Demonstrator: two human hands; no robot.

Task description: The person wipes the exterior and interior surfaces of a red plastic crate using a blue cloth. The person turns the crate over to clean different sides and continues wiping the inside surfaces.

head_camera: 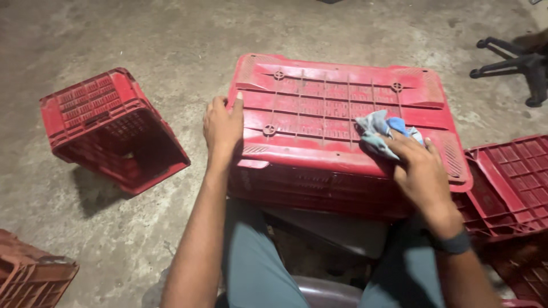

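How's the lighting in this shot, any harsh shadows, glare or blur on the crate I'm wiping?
Head view: light is dim and warm, with no glare on the upturned red plastic crate; the left hand and the right hand holding the blue-grey cloth look slightly soft; the tipped red crate casts a dark shadow on the concrete floor.
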